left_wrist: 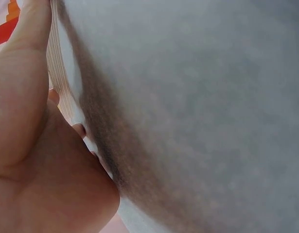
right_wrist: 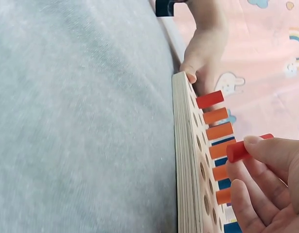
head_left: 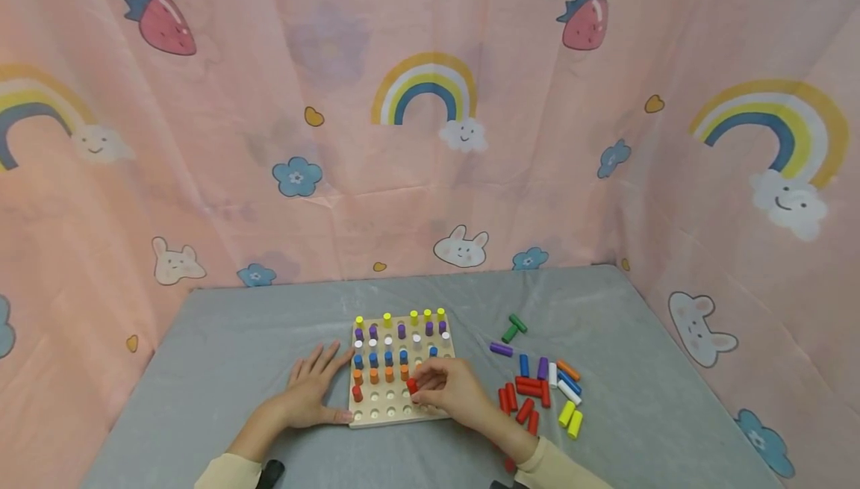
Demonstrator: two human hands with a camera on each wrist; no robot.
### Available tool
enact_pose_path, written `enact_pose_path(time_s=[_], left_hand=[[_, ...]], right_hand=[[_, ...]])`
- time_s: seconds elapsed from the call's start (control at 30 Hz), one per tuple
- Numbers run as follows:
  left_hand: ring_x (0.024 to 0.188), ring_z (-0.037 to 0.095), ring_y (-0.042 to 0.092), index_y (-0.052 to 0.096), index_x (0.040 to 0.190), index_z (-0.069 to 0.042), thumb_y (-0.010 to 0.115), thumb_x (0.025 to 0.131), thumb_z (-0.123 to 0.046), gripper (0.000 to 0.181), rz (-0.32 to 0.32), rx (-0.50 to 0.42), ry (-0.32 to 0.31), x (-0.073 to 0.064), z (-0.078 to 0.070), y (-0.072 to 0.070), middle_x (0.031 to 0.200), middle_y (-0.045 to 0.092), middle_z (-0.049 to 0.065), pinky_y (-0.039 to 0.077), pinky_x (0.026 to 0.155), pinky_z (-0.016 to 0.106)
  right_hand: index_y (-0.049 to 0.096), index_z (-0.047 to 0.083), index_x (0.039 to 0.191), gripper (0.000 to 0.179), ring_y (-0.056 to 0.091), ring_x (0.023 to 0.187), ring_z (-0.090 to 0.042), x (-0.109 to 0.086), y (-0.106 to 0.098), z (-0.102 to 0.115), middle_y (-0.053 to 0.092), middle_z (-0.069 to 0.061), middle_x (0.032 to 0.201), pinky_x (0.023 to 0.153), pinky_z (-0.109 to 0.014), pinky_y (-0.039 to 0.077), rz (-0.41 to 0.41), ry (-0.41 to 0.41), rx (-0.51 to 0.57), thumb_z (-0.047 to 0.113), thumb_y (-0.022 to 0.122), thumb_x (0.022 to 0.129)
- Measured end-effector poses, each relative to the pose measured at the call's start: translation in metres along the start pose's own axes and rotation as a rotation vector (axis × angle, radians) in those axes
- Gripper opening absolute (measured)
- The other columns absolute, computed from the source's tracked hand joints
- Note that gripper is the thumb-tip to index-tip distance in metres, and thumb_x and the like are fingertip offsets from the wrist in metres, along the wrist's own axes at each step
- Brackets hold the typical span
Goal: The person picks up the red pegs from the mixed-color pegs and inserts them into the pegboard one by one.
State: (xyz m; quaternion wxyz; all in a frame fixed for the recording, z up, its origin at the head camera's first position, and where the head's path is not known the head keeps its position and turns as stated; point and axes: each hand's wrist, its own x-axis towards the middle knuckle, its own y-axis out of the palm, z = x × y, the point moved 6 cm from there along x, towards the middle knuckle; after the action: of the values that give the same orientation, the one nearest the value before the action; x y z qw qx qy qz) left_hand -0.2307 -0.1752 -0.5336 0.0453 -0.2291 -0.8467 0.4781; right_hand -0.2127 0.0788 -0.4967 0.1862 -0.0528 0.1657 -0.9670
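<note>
A wooden pegboard lies on the table with rows of coloured pegs standing in its holes. My left hand rests flat with fingers spread, thumb and fingertips at the board's left edge. Between thumb and fingers, my right hand pinches a red peg, held tilted above the holes of the red row. Another red peg stands at that row's left end. Behind it come orange pegs, then blue, white, purple and yellow rows with some gaps. The front row's visible holes hold nothing.
To the board's right lie loose pegs: several red ones, two yellow pegs, and blue, white, purple and orange ones. Two green pegs lie farther back. A grey cloth covers the table; a patterned pink curtain hangs behind.
</note>
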Motion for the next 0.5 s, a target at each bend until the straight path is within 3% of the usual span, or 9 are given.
enact_pose_path(time_s=[0.37, 0.5], left_hand=[[0.153, 0.046, 0.004, 0.025, 0.158, -0.025, 0.077, 0.064, -0.070, 0.116, -0.029, 0.014, 0.002, 0.003, 0.006, 0.004, 0.167, 0.013, 0.015, 0.001, 0.115, 0.072], [0.153, 0.046, 0.005, 0.025, 0.157, -0.026, 0.077, 0.064, -0.070, 0.116, -0.034, 0.018, 0.003, 0.004, 0.008, 0.005, 0.167, 0.014, 0.015, 0.001, 0.115, 0.072]], right_hand=[[0.073, 0.005, 0.097, 0.022, 0.070, 0.077, -0.011, 0.008, 0.013, 0.005, 0.075, -0.013, 0.093, 0.066, -0.018, 0.056, -0.028, -0.027, -0.024, 0.007, 0.082, 0.078], [0.074, 0.006, 0.098, 0.021, 0.071, 0.077, -0.013, 0.010, 0.019, 0.007, 0.076, -0.014, 0.094, 0.066, -0.018, 0.056, -0.033, -0.023, 0.025, 0.005, 0.082, 0.078]])
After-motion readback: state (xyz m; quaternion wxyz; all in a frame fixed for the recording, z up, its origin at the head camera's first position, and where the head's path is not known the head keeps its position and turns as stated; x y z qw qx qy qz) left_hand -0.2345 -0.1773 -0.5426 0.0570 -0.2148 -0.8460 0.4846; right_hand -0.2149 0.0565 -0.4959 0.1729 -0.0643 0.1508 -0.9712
